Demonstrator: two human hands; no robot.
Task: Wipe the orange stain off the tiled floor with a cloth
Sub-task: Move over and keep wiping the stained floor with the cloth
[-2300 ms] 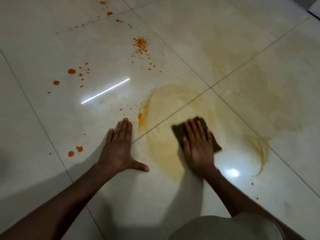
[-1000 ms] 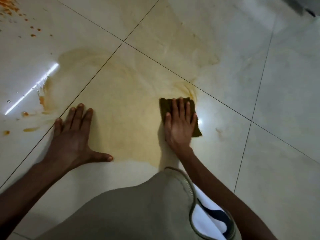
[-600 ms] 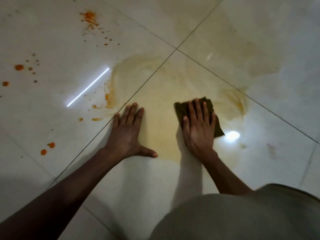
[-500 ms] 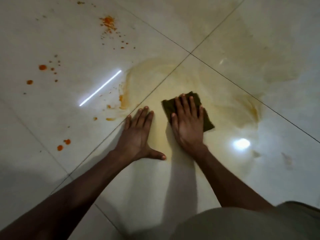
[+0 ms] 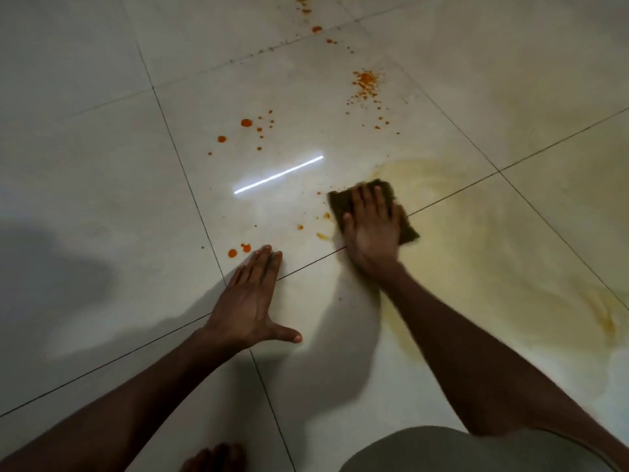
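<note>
My right hand (image 5: 371, 229) lies flat on a dark brown cloth (image 5: 340, 202) and presses it to the glossy white tiled floor (image 5: 102, 165), at the left edge of a wide, pale yellow smear (image 5: 493, 253). My left hand (image 5: 250, 301) rests open and flat on the floor, below and left of the cloth, fingers pointing away. Small orange drops (image 5: 235, 252) sit just beyond its fingertips. More orange splatter lies farther off: a group of drops (image 5: 245, 123) and a powdery patch (image 5: 366, 81). Tiny orange flecks (image 5: 321, 233) lie left of the cloth.
Dark grout lines (image 5: 190, 185) cross the tiles. A bright strip of reflected light (image 5: 277, 174) lies left of the cloth. My knee in grey-green cloth (image 5: 459, 451) fills the lower right corner, and bare toes (image 5: 214, 458) show at the bottom edge.
My right hand has slid the cloth left, from the middle of the yellow smear to its left rim beside the orange flecks. My left hand has stayed flat on the floor.
</note>
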